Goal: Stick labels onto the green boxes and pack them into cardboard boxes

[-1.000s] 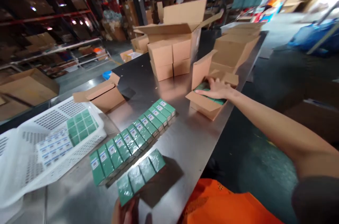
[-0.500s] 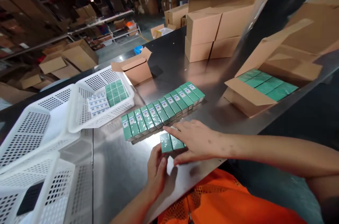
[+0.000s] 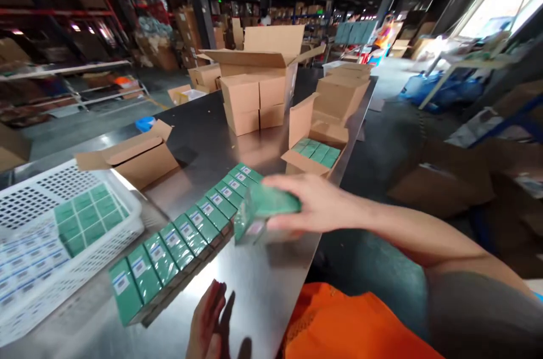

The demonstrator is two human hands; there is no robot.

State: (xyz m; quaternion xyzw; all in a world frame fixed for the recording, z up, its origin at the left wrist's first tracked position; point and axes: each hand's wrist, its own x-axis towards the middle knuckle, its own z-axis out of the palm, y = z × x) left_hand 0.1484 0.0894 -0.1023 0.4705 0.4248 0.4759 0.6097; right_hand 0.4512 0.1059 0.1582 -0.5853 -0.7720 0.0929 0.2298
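Observation:
Green wrapped boxes are gripped in my right hand (image 3: 311,203), lifted above the steel table; motion blurs the held boxes (image 3: 269,200), and their number is unclear. Beside them runs a long row of green boxes (image 3: 186,240) with white labels, standing on the table. My left hand (image 3: 207,322) is at the table's near side, fingers stretched out and holding nothing. To the right, an open carton (image 3: 307,164) contains several green boxes (image 3: 317,151).
A white perforated basket (image 3: 131,226) on the left contains green and white boxes. Behind the row stands a small open carton (image 3: 146,164). Stacked brown boxes (image 3: 254,104) and more cartons (image 3: 341,90) stand farther back. A person (image 3: 384,37) is in the far background.
My right hand has lifted the green boxes off the table and moved them rightward, away from my left hand. My left hand has let go. The view has swung up and right.

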